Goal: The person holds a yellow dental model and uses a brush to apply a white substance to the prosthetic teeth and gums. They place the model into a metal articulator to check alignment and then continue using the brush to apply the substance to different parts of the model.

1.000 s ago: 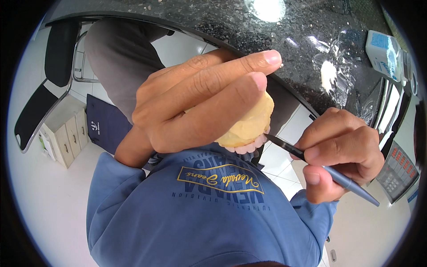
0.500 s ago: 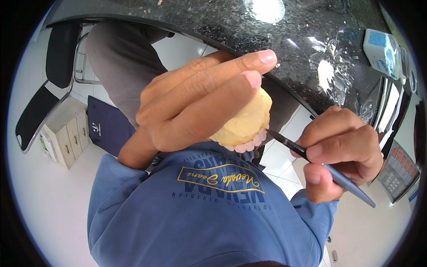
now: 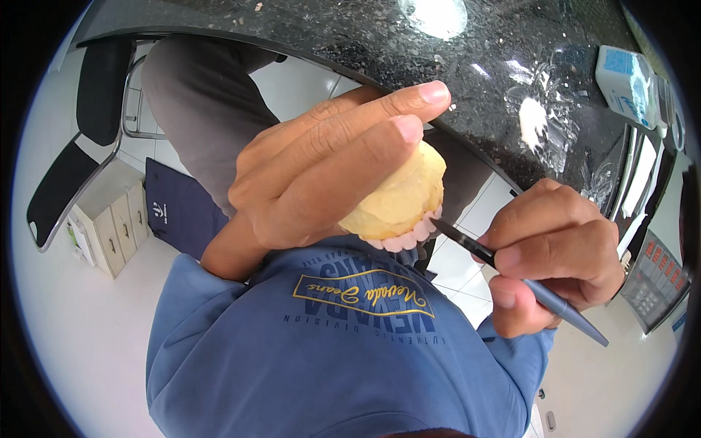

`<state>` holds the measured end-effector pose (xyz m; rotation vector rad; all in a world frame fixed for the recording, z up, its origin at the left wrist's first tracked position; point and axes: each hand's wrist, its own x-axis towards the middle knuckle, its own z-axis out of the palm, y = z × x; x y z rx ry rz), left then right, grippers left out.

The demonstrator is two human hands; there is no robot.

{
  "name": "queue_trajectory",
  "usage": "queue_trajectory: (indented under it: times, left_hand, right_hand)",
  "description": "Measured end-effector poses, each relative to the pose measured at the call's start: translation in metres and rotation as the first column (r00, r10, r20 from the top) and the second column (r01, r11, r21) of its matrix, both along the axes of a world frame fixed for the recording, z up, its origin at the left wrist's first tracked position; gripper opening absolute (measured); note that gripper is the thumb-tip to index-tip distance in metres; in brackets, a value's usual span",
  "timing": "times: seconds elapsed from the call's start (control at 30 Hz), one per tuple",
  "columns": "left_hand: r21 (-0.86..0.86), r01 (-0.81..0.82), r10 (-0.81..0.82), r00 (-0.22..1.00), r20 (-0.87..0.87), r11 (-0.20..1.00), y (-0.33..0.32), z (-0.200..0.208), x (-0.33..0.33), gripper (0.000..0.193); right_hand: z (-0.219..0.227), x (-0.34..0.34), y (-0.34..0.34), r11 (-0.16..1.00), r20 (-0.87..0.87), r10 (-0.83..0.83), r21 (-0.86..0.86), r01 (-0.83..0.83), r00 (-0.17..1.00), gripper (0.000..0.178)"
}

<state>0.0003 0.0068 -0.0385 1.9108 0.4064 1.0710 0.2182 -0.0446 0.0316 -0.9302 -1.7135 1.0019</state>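
Observation:
My left hand point(image 3: 314, 168) grips a yellow dental cast point(image 3: 401, 193) from its left side, the index and middle fingers stretched along and past it. A row of pale pink teeth point(image 3: 398, 241) runs around the cast's lower edge. In my right hand point(image 3: 558, 255) is a slim pen-shaped tool point(image 3: 551, 299) with a dark pointed tip and blue-grey handle, pinched between thumb and fingers. Its tip meets the right end of the tooth row, seemingly touching it. My left thumb and the cast's far side are hidden.
Beyond my hands, a black speckled countertop point(image 3: 328, 44) carries a white powdery smear point(image 3: 534, 123) and a clear-and-blue plastic container point(image 3: 626, 84). A calculator-like keypad device point(image 3: 650, 281) is at far right. At left are a black chair point(image 3: 98, 91) and a drawer cabinet point(image 3: 113, 226).
My right hand and the tool have shifted slightly left and down, the tip now a little lower on the teeth. My left fingertips have drawn slightly left.

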Motion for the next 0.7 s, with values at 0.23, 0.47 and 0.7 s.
queue_trajectory:
  times: [0.23,0.47,0.7]
  left_hand:
    - [0.049,-0.024,0.025,1.000,-0.005,0.999,0.001,0.000,0.001,0.040]
    - [0.057,-0.016,0.014,0.999,0.036,0.998,0.001,-0.009,0.003,0.040]
    - [0.080,-0.004,-0.009,0.988,0.153,0.997,0.001,-0.019,0.007,0.037]
  right_hand:
    - [0.000,0.000,0.001,1.000,0.022,0.024,0.008,-0.025,0.999,0.019]
    - [0.003,0.000,-0.004,0.999,-0.002,-0.022,-0.034,0.022,1.000,0.020]
    - [0.004,0.000,-0.006,0.999,0.017,-0.016,-0.038,0.016,1.000,0.018]
